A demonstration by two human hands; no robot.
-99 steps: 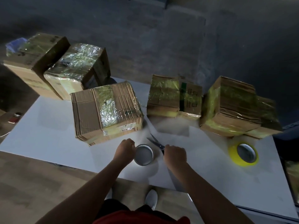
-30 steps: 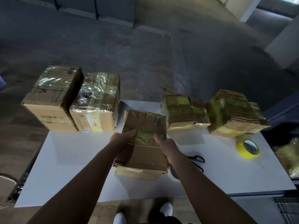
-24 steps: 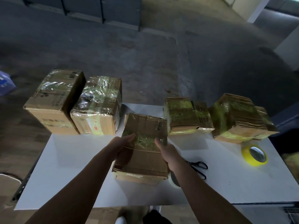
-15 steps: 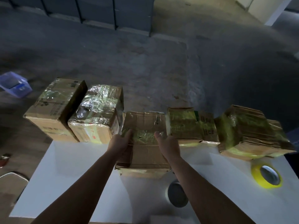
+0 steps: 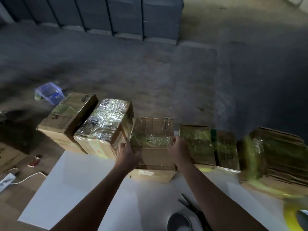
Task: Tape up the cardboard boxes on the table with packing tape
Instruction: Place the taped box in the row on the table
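Note:
A brown cardboard box point(image 5: 154, 152) with a band of clear tape across its top stands at the far edge of the white table point(image 5: 83, 189), in a row with other boxes. My left hand point(image 5: 128, 154) grips its left top edge. On the right top edge my right hand point(image 5: 180, 150) does the same, thumb on the taped top. A clear tape roll point(image 5: 180, 222) lies near the front edge, with dark scissors point(image 5: 191, 207) beside it. At the bottom right corner sits a yellow tape roll point(image 5: 293, 215), blurred.
Two taped boxes point(image 5: 66, 117) point(image 5: 103, 127) stand left of the held box. Taped boxes point(image 5: 196, 144) point(image 5: 226, 150) and a larger one point(image 5: 275, 155) stand to its right. A blue plastic tub point(image 5: 49, 93) and a white cable point(image 5: 25, 179) lie on the floor.
Both hands left the tape roll and scissors and took hold of the box. They slid it away from me into the row at the table's far edge. The view tilted up.

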